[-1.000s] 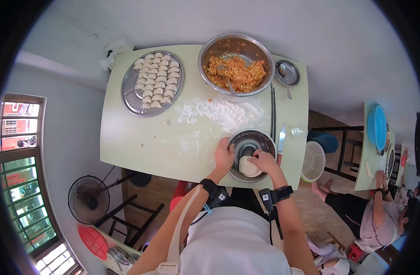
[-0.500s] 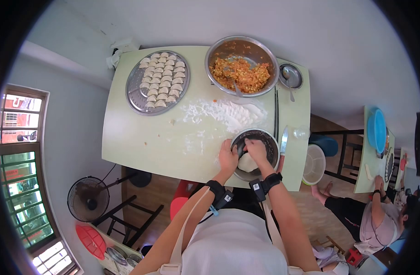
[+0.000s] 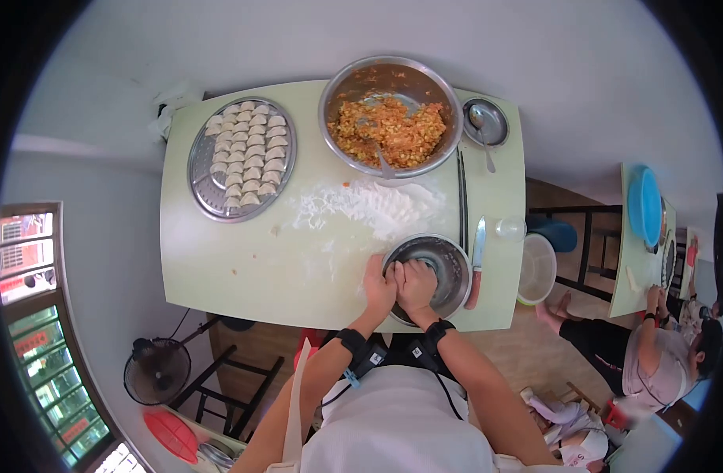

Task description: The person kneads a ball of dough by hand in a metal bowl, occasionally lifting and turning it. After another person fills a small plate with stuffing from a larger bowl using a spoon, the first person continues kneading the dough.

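Observation:
Both hands are at the left side of a small metal mixing bowl (image 3: 458, 272) near the table's front edge. My left hand (image 3: 379, 284) is closed over the bowl's left rim, its thumb side close against the other hand. Inside the bowl, my right hand (image 3: 415, 288) has its fingers curled where the dough lies, hiding it from view. White flour (image 3: 393, 206) is scattered on the table beyond the bowl. To the right lie a knife (image 3: 478, 248) with a reddish-brown handle and a pair of dark chopsticks (image 3: 462, 201).
A large metal bowl of orange-yellow filling (image 3: 393, 132) stands at the back. At left, a round metal tray (image 3: 206, 193) carries rows of dumplings (image 3: 247, 150). A small bowl with a spoon (image 3: 488, 130) and a clear cup (image 3: 510, 229) are right. Another person (image 3: 653, 355) sits far right.
My right hand has moved left and down inside the bowl, next to my left hand, and the white dough seen before is now covered. The whole view has shifted slightly.

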### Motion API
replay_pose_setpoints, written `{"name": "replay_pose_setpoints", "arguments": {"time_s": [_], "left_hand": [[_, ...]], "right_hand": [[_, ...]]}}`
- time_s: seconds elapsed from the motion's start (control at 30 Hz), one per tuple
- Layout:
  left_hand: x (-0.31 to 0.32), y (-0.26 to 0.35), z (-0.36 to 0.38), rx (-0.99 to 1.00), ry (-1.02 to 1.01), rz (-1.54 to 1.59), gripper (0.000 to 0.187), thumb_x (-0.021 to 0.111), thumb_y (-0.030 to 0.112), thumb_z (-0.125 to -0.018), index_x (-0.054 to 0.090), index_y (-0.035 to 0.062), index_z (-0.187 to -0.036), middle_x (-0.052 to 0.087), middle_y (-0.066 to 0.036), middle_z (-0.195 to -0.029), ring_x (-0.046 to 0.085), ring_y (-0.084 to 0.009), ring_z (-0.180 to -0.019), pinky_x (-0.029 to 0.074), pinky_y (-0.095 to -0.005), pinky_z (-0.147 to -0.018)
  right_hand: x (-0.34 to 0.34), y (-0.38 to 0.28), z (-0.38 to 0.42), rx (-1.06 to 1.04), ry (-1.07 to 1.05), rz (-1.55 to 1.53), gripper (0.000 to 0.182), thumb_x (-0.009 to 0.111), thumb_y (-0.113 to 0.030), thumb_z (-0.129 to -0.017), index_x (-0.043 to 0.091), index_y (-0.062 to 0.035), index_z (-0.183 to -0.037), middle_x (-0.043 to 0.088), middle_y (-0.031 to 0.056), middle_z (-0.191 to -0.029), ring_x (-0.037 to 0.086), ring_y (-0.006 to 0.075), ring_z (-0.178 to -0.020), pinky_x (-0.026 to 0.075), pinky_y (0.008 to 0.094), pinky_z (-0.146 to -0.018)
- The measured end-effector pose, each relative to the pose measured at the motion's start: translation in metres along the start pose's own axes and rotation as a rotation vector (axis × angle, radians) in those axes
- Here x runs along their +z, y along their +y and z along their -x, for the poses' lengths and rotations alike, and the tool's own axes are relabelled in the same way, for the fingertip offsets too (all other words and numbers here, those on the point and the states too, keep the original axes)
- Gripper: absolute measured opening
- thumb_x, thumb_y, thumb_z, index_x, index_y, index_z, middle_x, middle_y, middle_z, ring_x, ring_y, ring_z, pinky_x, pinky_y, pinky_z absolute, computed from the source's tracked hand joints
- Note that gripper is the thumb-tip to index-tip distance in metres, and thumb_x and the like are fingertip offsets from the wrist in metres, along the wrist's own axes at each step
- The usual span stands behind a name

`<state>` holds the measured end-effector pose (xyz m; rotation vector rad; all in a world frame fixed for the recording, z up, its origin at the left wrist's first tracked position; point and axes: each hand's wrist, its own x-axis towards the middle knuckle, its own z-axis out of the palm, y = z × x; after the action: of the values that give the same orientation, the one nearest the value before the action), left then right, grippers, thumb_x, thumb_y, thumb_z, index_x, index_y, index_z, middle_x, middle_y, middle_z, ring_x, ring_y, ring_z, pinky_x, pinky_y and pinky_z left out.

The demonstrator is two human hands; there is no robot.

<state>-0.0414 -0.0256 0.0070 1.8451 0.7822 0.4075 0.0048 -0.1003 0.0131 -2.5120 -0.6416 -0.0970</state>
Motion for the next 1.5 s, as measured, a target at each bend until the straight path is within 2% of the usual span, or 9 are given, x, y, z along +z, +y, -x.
{"name": "replay_pose_setpoints", "arguments": {"time_s": [0.33, 0.4, 0.53, 0.73, 0.93, 1.07, 1.23, 1.3, 1.5], "left_hand": [[-0.001, 0.002, 0.004, -0.080, 0.029, 0.045, 0.011, 0.050, 0.000, -0.085, 0.054, 0.0001, -0.095, 0.056, -0.014, -0.083, 0.057, -0.0251, -0.079, 0.044, -0.0349, -0.073], [-0.002, -0.001, 0.004, -0.133, -0.002, 0.028, 0.013, 0.051, 0.001, -0.083, 0.053, -0.0002, -0.096, 0.053, -0.019, -0.086, 0.053, -0.0364, -0.082, 0.042, -0.0404, -0.074], [-0.001, 0.001, 0.001, -0.028, 0.072, -0.035, 0.014, 0.053, 0.002, -0.082, 0.052, -0.0020, -0.096, 0.054, -0.022, -0.087, 0.053, -0.0395, -0.081, 0.042, -0.0422, -0.074], [0.005, -0.013, 0.001, -0.124, 0.086, 0.013, 0.021, 0.054, 0.001, -0.081, 0.053, -0.0040, -0.101, 0.057, -0.023, -0.089, 0.055, -0.0408, -0.082, 0.044, -0.0414, -0.075], [0.008, -0.014, 0.000, -0.054, 0.104, -0.044, 0.022, 0.056, 0.003, -0.082, 0.053, -0.0053, -0.102, 0.057, -0.024, -0.090, 0.054, -0.0408, -0.082, 0.043, -0.0426, -0.076], [0.005, -0.007, -0.003, -0.007, 0.087, -0.028, 0.019, 0.056, 0.003, -0.082, 0.053, -0.0047, -0.099, 0.056, -0.023, -0.088, 0.054, -0.0399, -0.081, 0.043, -0.0421, -0.075], [0.002, 0.007, -0.008, -0.021, 0.028, -0.017, 0.014, 0.054, 0.003, -0.083, 0.053, -0.0038, -0.095, 0.054, -0.021, -0.085, 0.053, -0.0387, -0.079, 0.043, -0.0422, -0.073], [0.004, 0.003, -0.005, -0.011, 0.034, -0.078, 0.016, 0.054, 0.005, -0.084, 0.053, -0.0037, -0.096, 0.055, -0.022, -0.087, 0.054, -0.0380, -0.080, 0.043, -0.0411, -0.073], [0.002, 0.003, -0.006, -0.049, 0.001, -0.077, 0.015, 0.053, 0.005, -0.085, 0.052, -0.0028, -0.097, 0.055, -0.021, -0.085, 0.054, -0.0370, -0.079, 0.043, -0.0400, -0.071]], "right_hand": [[0.010, 0.015, -0.030, -0.216, -0.157, -0.161, 0.030, 0.055, -0.024, -0.079, 0.054, -0.0094, -0.053, 0.055, 0.0061, -0.058, 0.054, 0.0257, -0.059, 0.040, 0.0388, -0.055], [0.012, 0.016, -0.031, -0.279, -0.116, -0.162, 0.031, 0.055, -0.025, -0.080, 0.055, -0.0095, -0.053, 0.056, 0.0061, -0.058, 0.054, 0.0255, -0.060, 0.041, 0.0390, -0.056], [0.014, 0.015, -0.035, -0.258, -0.157, -0.228, 0.033, 0.053, -0.027, -0.082, 0.058, -0.0080, -0.056, 0.057, 0.0091, -0.060, 0.055, 0.0301, -0.059, 0.043, 0.0400, -0.056], [-0.046, 0.010, -0.020, -0.293, -0.396, -0.193, 0.034, 0.054, -0.036, -0.085, 0.065, -0.0062, -0.075, 0.062, 0.0090, -0.091, 0.057, 0.0269, -0.082, 0.043, 0.0395, -0.075], [-0.064, 0.009, -0.009, 0.261, -0.428, -0.119, 0.034, 0.059, -0.030, -0.083, 0.064, 0.0000, -0.067, 0.063, 0.0117, -0.072, 0.062, 0.0278, -0.071, 0.047, 0.0400, -0.062], [-0.037, 0.003, -0.003, -0.180, -0.018, -0.117, 0.031, 0.057, -0.023, -0.084, 0.058, -0.0034, -0.060, 0.058, 0.0106, -0.066, 0.057, 0.0274, -0.067, 0.043, 0.0400, -0.063], [-0.013, 0.015, -0.005, -0.037, -0.201, -0.169, 0.022, 0.056, -0.019, -0.083, 0.057, -0.0040, -0.067, 0.055, 0.0084, -0.073, 0.052, 0.0261, -0.074, 0.038, 0.0379, -0.069], [-0.009, 0.019, -0.015, -0.093, 0.010, -0.143, 0.022, 0.056, -0.021, -0.083, 0.060, -0.0057, -0.067, 0.054, 0.0071, -0.071, 0.052, 0.0253, -0.077, 0.037, 0.0392, -0.070], [-0.002, 0.020, -0.044, -0.129, -0.052, -0.087, 0.023, 0.053, -0.017, -0.082, 0.059, -0.0060, -0.063, 0.055, 0.0075, -0.070, 0.051, 0.0258, -0.076, 0.036, 0.0400, -0.068]]}}
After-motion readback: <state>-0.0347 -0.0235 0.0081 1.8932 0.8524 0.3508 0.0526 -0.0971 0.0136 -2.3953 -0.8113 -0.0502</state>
